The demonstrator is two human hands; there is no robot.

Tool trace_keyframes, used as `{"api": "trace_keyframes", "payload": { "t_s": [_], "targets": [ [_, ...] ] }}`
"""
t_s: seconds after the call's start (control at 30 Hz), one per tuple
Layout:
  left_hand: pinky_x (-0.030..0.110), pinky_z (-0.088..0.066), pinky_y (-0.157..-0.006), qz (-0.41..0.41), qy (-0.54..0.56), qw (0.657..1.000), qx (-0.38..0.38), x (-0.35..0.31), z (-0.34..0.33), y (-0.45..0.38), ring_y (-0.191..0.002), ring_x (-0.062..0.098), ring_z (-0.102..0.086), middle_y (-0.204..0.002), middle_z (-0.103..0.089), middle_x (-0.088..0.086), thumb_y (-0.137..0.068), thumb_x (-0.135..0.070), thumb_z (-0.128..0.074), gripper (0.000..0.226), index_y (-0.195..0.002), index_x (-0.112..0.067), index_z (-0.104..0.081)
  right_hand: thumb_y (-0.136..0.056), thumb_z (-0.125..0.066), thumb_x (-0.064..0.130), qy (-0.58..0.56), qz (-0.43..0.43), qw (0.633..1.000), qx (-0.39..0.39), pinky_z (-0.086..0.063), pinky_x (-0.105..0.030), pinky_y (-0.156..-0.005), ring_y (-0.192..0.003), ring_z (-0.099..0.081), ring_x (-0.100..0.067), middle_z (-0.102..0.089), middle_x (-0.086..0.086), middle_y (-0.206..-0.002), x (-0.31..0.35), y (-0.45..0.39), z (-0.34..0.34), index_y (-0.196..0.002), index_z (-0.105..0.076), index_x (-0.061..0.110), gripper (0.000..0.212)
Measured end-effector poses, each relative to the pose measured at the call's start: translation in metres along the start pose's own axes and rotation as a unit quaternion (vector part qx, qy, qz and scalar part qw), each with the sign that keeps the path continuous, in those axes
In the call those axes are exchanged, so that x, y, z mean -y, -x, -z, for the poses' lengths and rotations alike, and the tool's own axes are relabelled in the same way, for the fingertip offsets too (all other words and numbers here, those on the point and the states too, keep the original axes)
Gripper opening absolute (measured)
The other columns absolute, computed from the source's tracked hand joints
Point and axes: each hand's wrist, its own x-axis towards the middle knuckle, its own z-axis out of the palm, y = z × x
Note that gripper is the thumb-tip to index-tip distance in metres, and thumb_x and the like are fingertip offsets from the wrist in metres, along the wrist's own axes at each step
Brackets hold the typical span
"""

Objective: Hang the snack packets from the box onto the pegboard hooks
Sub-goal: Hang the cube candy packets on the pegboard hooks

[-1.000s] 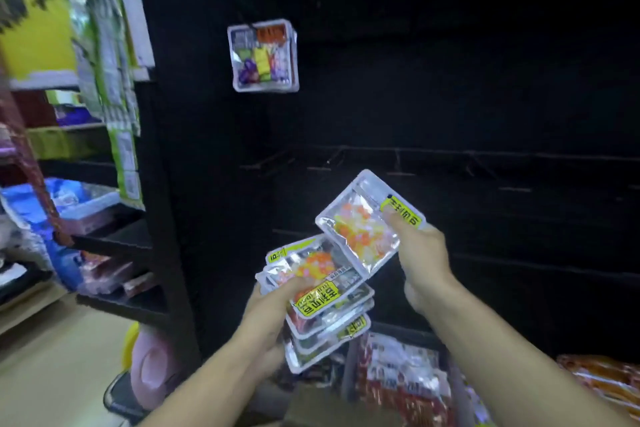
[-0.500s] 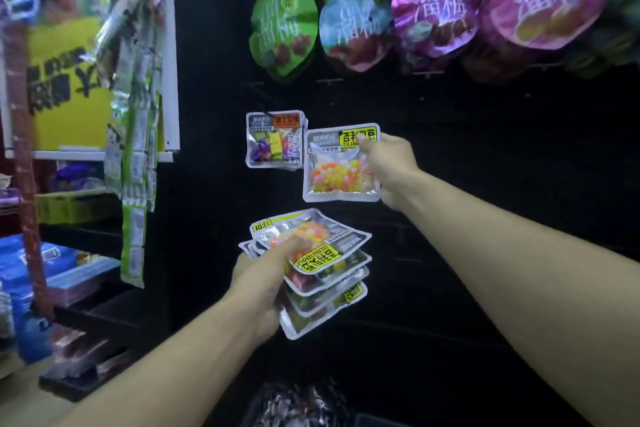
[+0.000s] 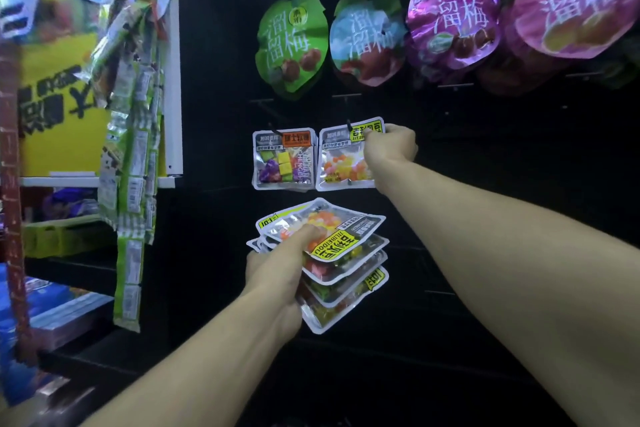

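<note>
My right hand (image 3: 389,149) grips the top right corner of a clear snack packet (image 3: 341,163) with orange and yellow sweets and a yellow label. The packet's top edge sits at a black hook (image 3: 349,124) on the dark pegboard (image 3: 485,184). Just left of it hangs a packet with purple and green cubes (image 3: 282,159) on its own hook. My left hand (image 3: 280,263) holds a fanned stack of several like packets (image 3: 341,253) below the two, thumb pressed on the top one. The box is out of view.
Round green, blue and purple plum snack bags (image 3: 450,21) hang in a row above. A strip of green sachets (image 3: 133,156) dangles at the left beside white shelving (image 3: 93,180). Bare black hooks (image 3: 453,87) stick out of the pegboard to the right.
My right hand lifted the single packet from the stack up to the hook beside the hanging packet. My view tilted upward, so the box dropped out of view.
</note>
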Motion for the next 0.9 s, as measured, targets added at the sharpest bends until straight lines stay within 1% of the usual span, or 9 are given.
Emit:
{"api": "trace_keyframes", "payload": {
  "t_s": [0.13,0.27,0.43,0.47,0.53,0.6,0.7,0.83,0.9],
  "targets": [
    [0.049,-0.064,-0.056,0.005,-0.002,1.000,0.024,0.012,0.005,-0.020,-0.074,0.038,-0.081,-0.097,-0.082,0.019,-0.070,-0.016,-0.095,0.065,-0.129,-0.011,-0.067,-0.097,-0.069,0.017,0.017,0.006,1.000,0.006,-0.050,-0.026,-0.063,-0.074,-0.062,-0.019,-0.070,-0.002,-0.088,-0.011,-0.018,-0.007,-0.085,-0.074,0.018,0.013],
    [0.055,-0.067,-0.071,0.005,-0.007,0.999,0.034,0.025,0.007,-0.031,-0.082,0.039,-0.081,-0.098,-0.083,0.017,-0.076,-0.015,-0.091,0.055,-0.126,-0.014,-0.070,-0.093,-0.067,0.011,0.057,0.002,0.998,-0.009,-0.063,-0.036,-0.084,-0.087,-0.071,-0.025,-0.074,-0.005,-0.101,-0.024,-0.039,-0.014,-0.093,-0.080,0.020,0.015],
    [0.041,-0.063,-0.055,-0.009,-0.011,0.999,0.046,0.037,0.010,-0.031,-0.071,0.034,-0.080,-0.094,-0.082,0.018,-0.083,-0.009,-0.084,0.039,-0.119,-0.009,-0.073,-0.091,-0.064,0.005,0.074,-0.002,0.997,0.011,-0.063,-0.040,-0.088,-0.095,-0.073,-0.028,-0.075,-0.006,-0.102,-0.040,-0.042,-0.010,-0.088,-0.074,0.023,0.021],
    [0.040,-0.063,-0.055,-0.009,-0.010,0.999,0.044,0.039,0.010,-0.031,-0.070,0.034,-0.080,-0.095,-0.082,0.018,-0.083,-0.009,-0.084,0.038,-0.119,-0.008,-0.073,-0.090,-0.067,0.006,0.074,0.002,0.997,0.016,-0.061,-0.040,-0.091,-0.100,-0.073,-0.027,-0.074,-0.005,-0.108,-0.041,-0.039,-0.006,-0.095,-0.073,0.024,0.019],
    [0.043,-0.065,-0.060,-0.008,-0.003,0.999,0.039,0.043,0.009,-0.028,-0.076,0.035,-0.080,-0.099,-0.082,0.018,-0.081,-0.010,-0.086,0.042,-0.122,-0.009,-0.072,-0.091,-0.071,0.009,0.086,0.017,0.995,0.038,-0.055,-0.033,-0.090,-0.106,-0.067,-0.022,-0.070,0.000,-0.119,-0.043,-0.028,0.007,-0.125,-0.069,0.021,0.036],
    [0.046,-0.067,-0.065,-0.011,0.000,0.999,0.037,0.047,0.009,-0.023,-0.078,0.035,-0.080,-0.101,-0.082,0.017,-0.081,-0.010,-0.086,0.043,-0.122,-0.009,-0.072,-0.092,-0.073,0.011,0.087,0.014,0.992,0.088,-0.050,-0.030,-0.084,-0.105,-0.062,-0.019,-0.067,0.002,-0.124,-0.041,-0.010,0.025,-0.131,-0.065,0.020,0.040],
    [0.047,-0.068,-0.071,-0.024,0.004,0.999,0.042,0.052,0.006,-0.014,-0.081,0.035,-0.080,-0.102,-0.082,0.017,-0.083,-0.008,-0.085,0.043,-0.124,-0.007,-0.071,-0.091,-0.080,0.027,0.111,-0.013,0.966,0.235,-0.055,-0.035,-0.088,-0.111,-0.063,-0.020,-0.067,0.001,-0.123,-0.034,0.024,0.058,-0.113,-0.069,0.024,0.024],
    [0.058,-0.065,-0.084,-0.034,0.023,0.998,0.046,0.057,-0.002,0.003,-0.094,0.039,-0.080,-0.108,-0.082,0.018,-0.083,-0.007,-0.085,0.047,-0.127,-0.008,-0.069,-0.079,-0.079,0.065,0.208,-0.051,0.896,0.388,-0.053,-0.044,-0.099,-0.117,-0.064,-0.021,-0.066,0.006,-0.128,-0.029,0.058,0.094,-0.127,-0.067,0.025,0.064],
    [0.068,-0.060,-0.090,-0.031,0.039,0.997,0.053,0.058,-0.008,0.012,-0.101,0.044,-0.078,-0.109,-0.081,0.019,-0.083,-0.007,-0.085,0.042,-0.123,-0.007,-0.072,-0.077,-0.076,0.072,0.221,-0.082,0.867,0.440,-0.053,-0.049,-0.103,-0.115,-0.070,-0.026,-0.074,0.002,-0.124,-0.034,0.070,0.109,-0.125,-0.069,0.025,0.068]
  ]
}}
